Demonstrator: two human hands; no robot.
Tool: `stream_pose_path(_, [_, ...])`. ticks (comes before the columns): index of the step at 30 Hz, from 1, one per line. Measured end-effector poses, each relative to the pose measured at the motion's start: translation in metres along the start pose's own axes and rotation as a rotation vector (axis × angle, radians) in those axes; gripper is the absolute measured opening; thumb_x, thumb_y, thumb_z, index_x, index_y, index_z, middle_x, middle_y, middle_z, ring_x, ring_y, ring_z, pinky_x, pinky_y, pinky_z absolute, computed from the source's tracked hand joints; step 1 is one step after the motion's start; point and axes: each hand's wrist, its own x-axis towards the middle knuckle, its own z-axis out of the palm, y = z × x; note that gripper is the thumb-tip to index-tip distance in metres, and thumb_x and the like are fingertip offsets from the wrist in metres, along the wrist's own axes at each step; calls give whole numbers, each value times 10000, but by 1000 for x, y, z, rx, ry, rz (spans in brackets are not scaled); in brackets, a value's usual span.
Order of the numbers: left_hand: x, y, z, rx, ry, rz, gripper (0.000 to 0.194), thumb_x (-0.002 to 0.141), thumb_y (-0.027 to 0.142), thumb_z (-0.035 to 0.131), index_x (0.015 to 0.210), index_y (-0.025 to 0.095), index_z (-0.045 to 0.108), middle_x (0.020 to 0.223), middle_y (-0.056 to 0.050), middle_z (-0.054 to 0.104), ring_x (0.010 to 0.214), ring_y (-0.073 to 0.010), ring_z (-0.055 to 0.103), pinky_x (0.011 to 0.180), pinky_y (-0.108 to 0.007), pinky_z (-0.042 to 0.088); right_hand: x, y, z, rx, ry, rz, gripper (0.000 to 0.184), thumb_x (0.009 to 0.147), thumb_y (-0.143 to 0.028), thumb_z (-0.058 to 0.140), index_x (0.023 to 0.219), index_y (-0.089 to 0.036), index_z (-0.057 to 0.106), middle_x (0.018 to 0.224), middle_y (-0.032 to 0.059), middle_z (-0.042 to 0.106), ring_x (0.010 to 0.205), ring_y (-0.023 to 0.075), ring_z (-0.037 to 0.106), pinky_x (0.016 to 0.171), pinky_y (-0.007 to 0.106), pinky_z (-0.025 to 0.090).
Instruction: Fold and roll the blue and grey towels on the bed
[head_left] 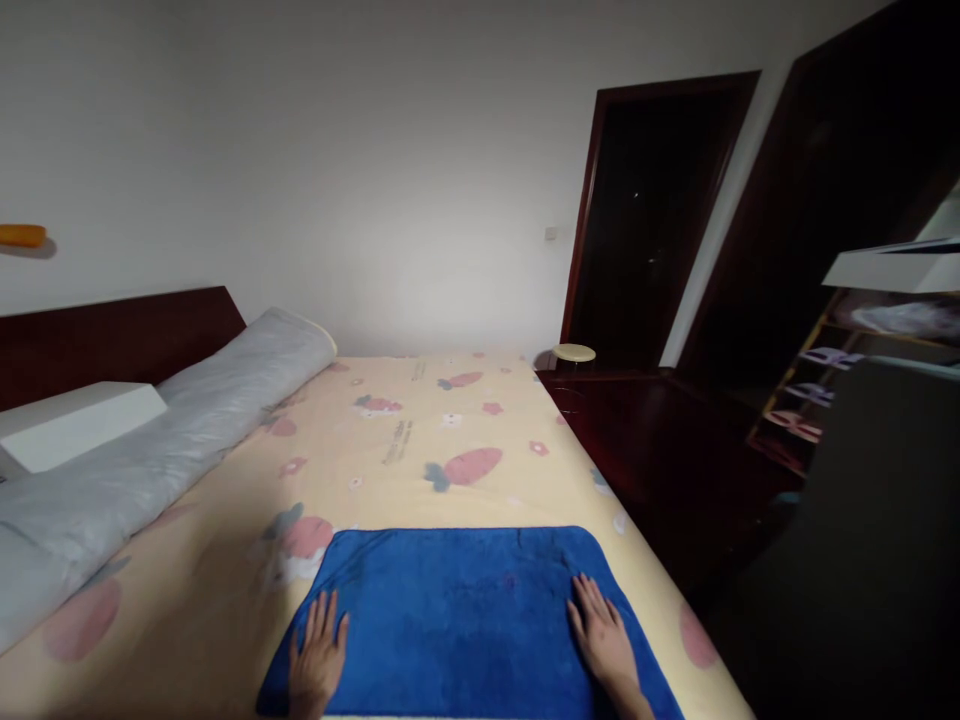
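A blue cloth [465,620] with rounded corners lies spread out on the bed, close to me. My left hand [319,650] rests palm down near its left edge, fingers stretched forward. On the other side, my right hand [602,635] lies flat near the right edge, its fingers slightly apart. Neither hand holds anything. A few dark creases or marks show on the cloth's surface, mostly toward its far edge.
The cream bedsheet [420,430] has carrot and flower prints. Along the left lie a long grey pillow [217,410] and a white box [82,425] by the dark headboard [120,325]. A round stool [574,353] and a shoe rack [806,385] stand to the right.
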Motion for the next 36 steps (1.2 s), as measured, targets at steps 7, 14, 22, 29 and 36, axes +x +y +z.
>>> stream_pose_path(7, [6, 8, -15, -102, 114, 252, 549, 954, 407, 258, 1480, 260, 316, 1503, -42, 449, 1403, -245, 381, 1154, -492, 281, -1, -52, 12, 50, 6, -56, 603, 959, -542, 255, 1415, -227, 491, 1498, 87, 431, 1407, 303, 340, 1160, 488, 308])
stream_pose_path(14, [-10, 170, -34, -281, -138, 618, 562, 964, 209, 246, 1503, 313, 123, 1576, 24, 290, 1444, -159, 303, 1166, -408, 294, 6, -183, 51, 225, -309, -413, 550, 994, -443, 305, 1509, -250, 293, 1570, 34, 263, 1455, 220, 232, 1185, 440, 251])
stream_pose_path(22, [30, 128, -24, -201, -222, 483, 521, 980, 388, 262, 1497, 334, 226, 1588, 7, 268, 1455, -194, 281, 1174, -481, 265, 47, -85, 38, -11, -241, -140, 587, 973, -509, 304, 1468, -205, 391, 1559, 81, 289, 1448, 233, 258, 1175, 471, 233])
stream_pose_path(29, [70, -16, -6, -24, -60, 169, 562, 945, 411, 232, 1462, 253, 387, 1514, -57, 439, 1401, -264, 388, 1108, -535, 342, 46, 54, 16, -199, -95, 29, 674, 934, -571, 262, 1472, -185, 391, 1549, 76, 342, 1442, 244, 279, 1163, 482, 251])
stream_pose_path(36, [55, 56, -29, -99, -42, 407, 540, 973, 401, 268, 1498, 274, 273, 1552, -18, 368, 1431, -215, 337, 1168, -450, 270, 47, -66, 31, 11, -120, -202, 593, 982, -549, 273, 1465, -231, 405, 1542, 69, 351, 1432, 239, 306, 1164, 459, 264])
